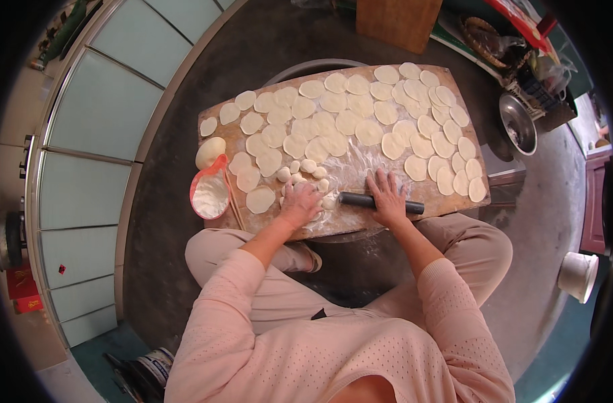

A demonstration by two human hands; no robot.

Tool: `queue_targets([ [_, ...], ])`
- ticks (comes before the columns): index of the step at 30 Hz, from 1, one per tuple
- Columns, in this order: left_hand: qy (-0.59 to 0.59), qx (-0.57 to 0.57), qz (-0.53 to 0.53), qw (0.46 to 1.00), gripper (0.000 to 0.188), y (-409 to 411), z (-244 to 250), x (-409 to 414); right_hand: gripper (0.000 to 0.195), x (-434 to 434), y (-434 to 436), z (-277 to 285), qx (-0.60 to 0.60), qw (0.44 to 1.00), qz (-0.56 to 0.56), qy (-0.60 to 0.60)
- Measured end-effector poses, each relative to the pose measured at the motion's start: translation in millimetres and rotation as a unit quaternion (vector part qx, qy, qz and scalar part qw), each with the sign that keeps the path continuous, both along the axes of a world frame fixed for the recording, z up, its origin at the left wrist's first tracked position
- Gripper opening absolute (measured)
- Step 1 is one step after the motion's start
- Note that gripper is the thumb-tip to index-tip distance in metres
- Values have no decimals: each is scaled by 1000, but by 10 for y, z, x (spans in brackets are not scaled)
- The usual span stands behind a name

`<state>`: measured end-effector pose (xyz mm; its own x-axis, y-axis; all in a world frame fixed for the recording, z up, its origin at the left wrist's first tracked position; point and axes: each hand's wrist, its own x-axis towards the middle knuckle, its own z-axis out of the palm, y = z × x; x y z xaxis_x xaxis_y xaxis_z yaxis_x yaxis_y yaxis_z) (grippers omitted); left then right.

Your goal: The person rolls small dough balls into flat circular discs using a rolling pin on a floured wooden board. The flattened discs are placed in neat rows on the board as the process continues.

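A floured wooden board (356,221) lies across in front of me, its far part covered with many thin round dough wrappers (369,132). My left hand (302,201) rests over small dough pieces (309,166) near the board's front edge; whether it grasps one is hidden. My right hand (388,197) lies flat across a dark rolling pin (356,199), fingers spread and pointing away from me. At the board's left end stand a red-rimmed bowl of flour (210,197) and a larger ball of dough (211,153). Thin sticks, likely chopsticks (234,201), lie beside the bowl.
Beneath the board shows the rim of a large metal basin (316,63). Pale cabinets (87,111) run along the left. A metal bowl (518,123) is at the right, near a basket (480,40); a white bucket (578,276) stands lower right. My knees are close to the board's front edge.
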<state>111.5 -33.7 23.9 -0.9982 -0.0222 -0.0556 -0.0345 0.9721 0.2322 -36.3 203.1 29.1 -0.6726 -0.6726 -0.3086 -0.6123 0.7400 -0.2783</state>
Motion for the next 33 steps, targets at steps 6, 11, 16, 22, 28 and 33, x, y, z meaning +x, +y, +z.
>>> queue_targets([
  [6,-93,-121,2,988,30,103,66,-123,101,-16,12,-43,19,1000,8,14],
  [11,7,-8,53,999,26,82,5,-68,97,-3,-12,15,4,1000,18,11],
  [16,11,29,59,998,23,281,-60,-171,75,26,137,-111,-65,992,88,57],
  [22,-23,196,96,976,18,286,-83,-264,49,86,232,-201,-129,990,28,54],
  [28,-199,409,90,886,25,312,-248,-297,51,11,213,-198,-97,993,2,67],
  [33,-38,386,194,901,16,411,-275,-454,47,-1,258,-118,-93,995,19,42],
])
